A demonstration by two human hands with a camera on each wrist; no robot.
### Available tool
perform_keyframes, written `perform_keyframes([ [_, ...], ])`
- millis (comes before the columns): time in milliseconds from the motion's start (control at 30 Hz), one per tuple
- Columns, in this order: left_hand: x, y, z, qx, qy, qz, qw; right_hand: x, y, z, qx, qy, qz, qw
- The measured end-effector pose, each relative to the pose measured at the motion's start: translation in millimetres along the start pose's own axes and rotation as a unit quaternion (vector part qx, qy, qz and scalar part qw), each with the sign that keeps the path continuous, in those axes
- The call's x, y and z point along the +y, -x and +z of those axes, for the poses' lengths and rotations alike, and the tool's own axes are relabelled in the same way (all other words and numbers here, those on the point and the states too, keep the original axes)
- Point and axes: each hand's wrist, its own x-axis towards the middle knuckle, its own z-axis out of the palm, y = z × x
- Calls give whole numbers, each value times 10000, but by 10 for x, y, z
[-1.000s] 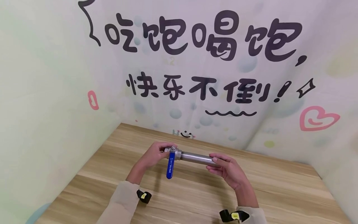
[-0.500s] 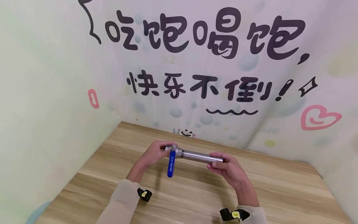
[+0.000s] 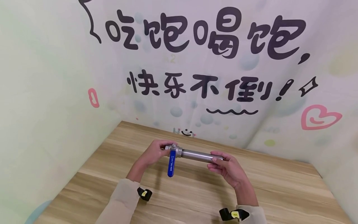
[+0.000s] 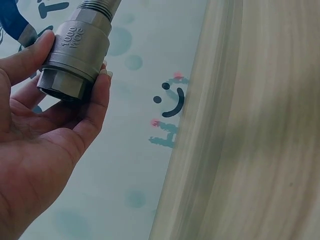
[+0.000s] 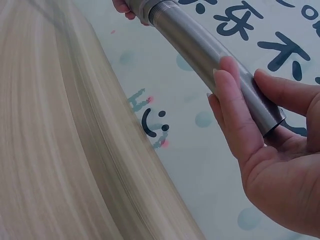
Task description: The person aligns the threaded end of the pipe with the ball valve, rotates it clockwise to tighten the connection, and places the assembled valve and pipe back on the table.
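Observation:
A steel ball valve (image 3: 175, 151) with a blue lever handle (image 3: 171, 163) is held above the table, joined to a plain steel pipe (image 3: 197, 155) on its right. My left hand (image 3: 152, 152) grips the valve body at its free end; in the left wrist view, the thumb and fingers wrap the valve body (image 4: 77, 47), whose hex end opens toward the palm. The pipe's far end is held by my right hand (image 3: 230, 169). The right wrist view has the thumb on one side of the pipe (image 5: 200, 50) and fingers on the other, with thread showing at the valve joint.
Beneath both hands lies a wood-grain table (image 3: 190, 196). A printed cloth wall (image 3: 179, 62) with dark lettering rises behind it, and pale side walls stand at left and right. Black wrist mounts (image 3: 144, 194) are strapped on both sleeves.
The right thumb shifts on the pipe, sitting lower half a second ago and higher again now. The left hand keeps its hold on the valve, and the lever stays pointing down.

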Motion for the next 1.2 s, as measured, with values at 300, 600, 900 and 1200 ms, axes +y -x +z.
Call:
perform_keyframes([
  [300, 0, 0, 18, 4, -70, 3, 10000, 3, 11, 15, 262, 381, 31, 9989],
  [600, -6, -19, 13, -31, -86, 67, 9999, -6, -9, 9, 356, 650, 52, 9972],
  [900, -9, -18, 5, -30, -61, 72, 10000, -10, -27, 20, 155, 591, -66, 9981],
  [1200, 16, -4, -2, 23, -132, -43, 9999, -4, -6, -1, -70, 411, -154, 9990],
])
